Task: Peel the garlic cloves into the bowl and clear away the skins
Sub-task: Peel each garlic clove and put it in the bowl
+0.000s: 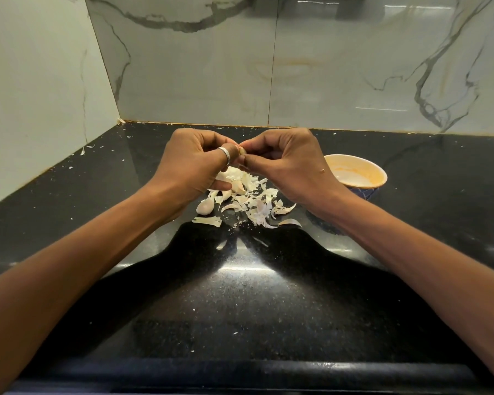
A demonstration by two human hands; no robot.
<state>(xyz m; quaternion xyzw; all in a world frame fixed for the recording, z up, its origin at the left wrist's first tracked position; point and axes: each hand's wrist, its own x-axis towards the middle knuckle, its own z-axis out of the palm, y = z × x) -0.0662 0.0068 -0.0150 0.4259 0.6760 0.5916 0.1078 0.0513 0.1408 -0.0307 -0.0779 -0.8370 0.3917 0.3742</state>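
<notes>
Both my hands are up over the counter (240, 295), and together they pinch one garlic clove (242, 151): my left hand (194, 163), one ring (225, 153) on its thumb, curls round it from 9 o'clock, and my right hand (285, 163) nips it with fingertips from 3 o'clock. Just below, at 6 o'clock, lies one loose pile of skins (254, 203), too many scraps to count. One whole clove (205, 207) sits at the pile's 8 o'clock edge, and I make out perhaps two more among the skins, though I cannot tell for sure. One bowl (382, 173) stands at 3 o'clock, near my right wrist, which hides part of it. The walls close the counter off at 12 and 9 o'clock. Toward 6 o'clock a broad dark stretch with a few flecks runs to the front edge, and more counter lies open at 3 o'clock past the bowl.
</notes>
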